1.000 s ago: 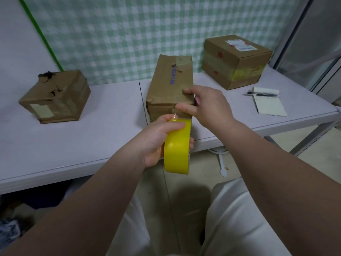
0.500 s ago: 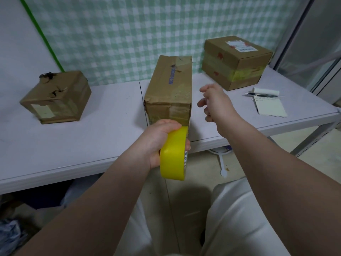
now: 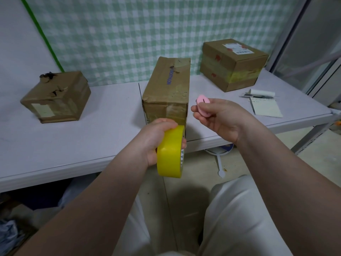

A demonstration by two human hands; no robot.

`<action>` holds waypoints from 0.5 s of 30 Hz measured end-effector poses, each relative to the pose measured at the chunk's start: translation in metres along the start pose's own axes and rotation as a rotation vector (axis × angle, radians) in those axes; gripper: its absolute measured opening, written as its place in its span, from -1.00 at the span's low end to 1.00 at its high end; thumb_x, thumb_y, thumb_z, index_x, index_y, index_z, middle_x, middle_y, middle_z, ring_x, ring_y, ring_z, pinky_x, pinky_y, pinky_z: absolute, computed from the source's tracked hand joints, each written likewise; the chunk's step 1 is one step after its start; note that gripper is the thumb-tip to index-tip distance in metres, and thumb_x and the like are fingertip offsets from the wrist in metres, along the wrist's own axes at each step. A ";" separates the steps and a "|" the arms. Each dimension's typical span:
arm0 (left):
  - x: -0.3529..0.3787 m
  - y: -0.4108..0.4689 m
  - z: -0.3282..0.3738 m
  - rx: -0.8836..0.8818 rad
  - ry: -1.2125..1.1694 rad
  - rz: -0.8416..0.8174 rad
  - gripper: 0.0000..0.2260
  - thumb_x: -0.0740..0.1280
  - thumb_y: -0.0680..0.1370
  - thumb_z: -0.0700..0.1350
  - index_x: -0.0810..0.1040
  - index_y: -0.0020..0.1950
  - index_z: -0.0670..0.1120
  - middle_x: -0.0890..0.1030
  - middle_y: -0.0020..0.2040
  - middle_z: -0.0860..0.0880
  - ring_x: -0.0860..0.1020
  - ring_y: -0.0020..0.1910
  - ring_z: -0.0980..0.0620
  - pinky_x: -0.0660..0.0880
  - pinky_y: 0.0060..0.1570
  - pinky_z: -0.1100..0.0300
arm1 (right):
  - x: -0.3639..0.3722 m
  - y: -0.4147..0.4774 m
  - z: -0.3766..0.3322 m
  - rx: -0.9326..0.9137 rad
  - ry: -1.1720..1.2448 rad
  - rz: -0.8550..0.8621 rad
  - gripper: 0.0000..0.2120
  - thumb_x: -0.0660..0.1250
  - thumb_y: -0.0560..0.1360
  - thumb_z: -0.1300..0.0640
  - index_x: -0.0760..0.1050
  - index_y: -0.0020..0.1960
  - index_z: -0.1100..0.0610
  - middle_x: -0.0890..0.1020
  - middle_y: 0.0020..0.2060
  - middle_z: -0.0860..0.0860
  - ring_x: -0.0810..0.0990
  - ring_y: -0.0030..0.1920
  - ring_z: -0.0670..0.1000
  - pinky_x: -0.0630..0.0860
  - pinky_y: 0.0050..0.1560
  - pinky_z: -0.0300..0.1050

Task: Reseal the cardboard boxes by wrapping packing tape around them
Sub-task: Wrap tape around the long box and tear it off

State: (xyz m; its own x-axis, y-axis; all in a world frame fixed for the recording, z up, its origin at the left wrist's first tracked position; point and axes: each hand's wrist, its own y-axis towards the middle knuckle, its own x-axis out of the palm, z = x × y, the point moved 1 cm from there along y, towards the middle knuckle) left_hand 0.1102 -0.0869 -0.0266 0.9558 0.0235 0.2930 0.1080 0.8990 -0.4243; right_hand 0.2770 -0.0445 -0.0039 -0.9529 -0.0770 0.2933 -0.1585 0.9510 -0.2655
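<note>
Table (image 3: pixel 92 137): a long white tabletop runs across the view, seen from above by a seated person; it carries three cardboard boxes.
Wall (image 3: pixel 129 34): a green and white checked covering hangs behind the table.
Middle box (image 3: pixel 169 93): a long, narrow brown box lies end-on toward the viewer, its near end at the table's front edge; it has blue lettering on top and creased old tape on the near face.
Right box (image 3: pixel 234 69): a squarer brown box stands at the back right, with a shipping label on top and a pale yellow band of tape round its sides.
Left box (image 3: pixel 57 97): a battered brown box sits well apart on the left, its top torn.
Left hand (image 3: pixel 153 143): the fingers are curled over the top of the tape roll, gripping it.
Right hand (image 3: pixel 221 119): raised just right of the middle box, with fingers and thumb pinching the pink tool.
Tape roll (image 3: pixel 169 159): a yellow roll, held on edge just in front of the middle box's near end, overhanging the table edge; whether a strip joins it to the box cannot be told.
Notepad (image 3: pixel 265 108): lies flat on the table's right end.
Pink tool (image 3: pixel 203 104): small, oval and flat; its kind is unclear.
Pens (image 3: pixel 258 96): lie just behind the notepad.
</note>
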 end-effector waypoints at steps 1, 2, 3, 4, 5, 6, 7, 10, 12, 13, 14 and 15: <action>0.000 0.000 0.000 0.000 -0.002 0.001 -0.83 0.32 0.55 -0.20 0.47 0.14 -0.13 0.63 -0.33 -0.23 0.62 -0.41 -0.13 0.60 -0.31 0.02 | 0.000 -0.002 -0.001 -0.014 -0.003 -0.007 -0.88 0.20 0.57 0.37 0.48 0.06 0.28 0.62 -0.12 0.17 0.63 -0.19 -0.01 0.61 -0.25 -0.30; -0.001 0.000 0.000 0.000 -0.006 0.003 -0.84 0.32 0.55 -0.20 0.48 0.12 -0.12 0.63 -0.33 -0.23 0.62 -0.41 -0.13 0.60 -0.31 0.02 | 0.001 -0.003 -0.002 -0.031 -0.014 -0.019 -0.85 0.16 0.58 0.40 0.47 0.06 0.28 0.61 -0.10 0.18 0.62 -0.14 0.03 0.62 -0.21 -0.27; -0.001 0.000 0.000 -0.001 -0.013 0.004 -0.85 0.32 0.55 -0.20 0.48 0.11 -0.12 0.63 -0.32 -0.23 0.62 -0.41 -0.13 0.60 -0.30 0.02 | 0.002 -0.004 -0.003 -0.054 -0.049 -0.033 -0.84 0.15 0.58 0.41 0.47 0.05 0.27 0.60 -0.10 0.19 0.61 -0.13 0.05 0.63 -0.18 -0.25; -0.002 0.000 -0.001 -0.003 -0.019 0.004 -0.85 0.32 0.54 -0.20 0.49 0.10 -0.12 0.62 -0.29 -0.24 0.62 -0.41 -0.14 0.60 -0.30 0.02 | 0.004 -0.006 -0.004 -0.080 -0.105 -0.049 -0.83 0.14 0.58 0.41 0.48 0.03 0.27 0.60 -0.11 0.18 0.60 -0.15 0.04 0.63 -0.16 -0.25; -0.002 0.000 -0.001 -0.005 -0.023 0.001 -0.86 0.32 0.54 -0.21 0.48 0.10 -0.12 0.61 -0.26 -0.25 0.61 -0.41 -0.14 0.61 -0.30 0.02 | 0.005 -0.007 -0.004 -0.106 -0.171 -0.064 -0.84 0.16 0.59 0.40 0.49 0.02 0.26 0.60 -0.13 0.17 0.60 -0.20 0.03 0.62 -0.17 -0.26; -0.003 -0.001 0.000 -0.007 -0.021 -0.005 -0.86 0.32 0.55 -0.21 0.48 0.10 -0.12 0.60 -0.23 -0.26 0.61 -0.41 -0.14 0.61 -0.31 0.02 | 0.007 -0.008 -0.004 -0.135 -0.247 -0.077 -0.86 0.18 0.59 0.37 0.50 0.04 0.28 0.61 -0.15 0.16 0.59 -0.25 0.01 0.62 -0.19 -0.27; -0.003 -0.001 0.000 -0.009 -0.017 -0.012 -0.86 0.32 0.55 -0.20 0.48 0.10 -0.12 0.60 -0.22 -0.27 0.61 -0.41 -0.13 0.61 -0.31 0.02 | 0.010 -0.009 -0.005 -0.167 -0.344 -0.080 -0.87 0.21 0.58 0.34 0.51 0.08 0.30 0.62 -0.16 0.16 0.59 -0.29 0.01 0.61 -0.21 -0.26; -0.005 -0.001 0.000 -0.013 -0.014 -0.021 -0.83 0.32 0.55 -0.19 0.47 0.13 -0.11 0.60 -0.20 -0.28 0.61 -0.40 -0.13 0.61 -0.31 0.03 | 0.019 -0.009 -0.007 -0.330 -0.829 0.008 -0.83 0.29 0.56 0.18 0.56 0.06 0.27 0.67 -0.16 0.15 0.64 -0.30 0.02 0.63 -0.22 -0.13; -0.006 -0.001 0.000 -0.014 -0.027 -0.026 -0.82 0.32 0.55 -0.18 0.47 0.14 -0.11 0.60 -0.19 -0.28 0.61 -0.40 -0.14 0.61 -0.33 0.04 | 0.028 -0.009 -0.008 -0.501 -1.166 0.078 -0.78 0.27 0.55 0.08 0.57 -0.04 0.23 0.66 -0.20 0.13 0.65 -0.25 0.07 0.60 -0.22 -0.04; -0.006 -0.001 -0.001 -0.015 -0.034 -0.028 -0.81 0.32 0.54 -0.18 0.47 0.15 -0.12 0.60 -0.17 -0.28 0.61 -0.40 -0.14 0.60 -0.34 0.04 | 0.032 -0.009 -0.009 -0.584 -1.296 0.103 -0.76 0.24 0.55 0.06 0.56 -0.09 0.23 0.64 -0.24 0.12 0.61 -0.23 0.09 0.54 -0.26 -0.06; -0.007 -0.001 -0.001 -0.015 -0.038 -0.031 -0.80 0.32 0.54 -0.18 0.46 0.15 -0.12 0.59 -0.15 -0.28 0.60 -0.40 -0.14 0.60 -0.35 0.04 | 0.036 -0.010 -0.009 -0.652 -1.401 0.114 -0.75 0.21 0.56 0.06 0.53 -0.13 0.22 0.61 -0.26 0.10 0.56 -0.22 0.11 0.45 -0.30 -0.09; -0.007 0.000 -0.001 -0.015 -0.039 -0.032 -0.80 0.33 0.54 -0.19 0.46 0.15 -0.12 0.59 -0.13 -0.28 0.60 -0.39 -0.14 0.59 -0.35 0.05 | 0.039 -0.010 -0.009 -0.703 -1.480 0.108 -0.75 0.19 0.58 0.06 0.52 -0.13 0.20 0.58 -0.27 0.08 0.52 -0.20 0.11 0.34 -0.32 -0.09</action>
State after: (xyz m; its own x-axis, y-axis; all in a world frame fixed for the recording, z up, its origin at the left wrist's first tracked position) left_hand 0.1035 -0.0876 -0.0293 0.9403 0.0121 0.3401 0.1430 0.8928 -0.4272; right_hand 0.2432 -0.0542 0.0182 -0.4197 0.1855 -0.8885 -0.3317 0.8799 0.3403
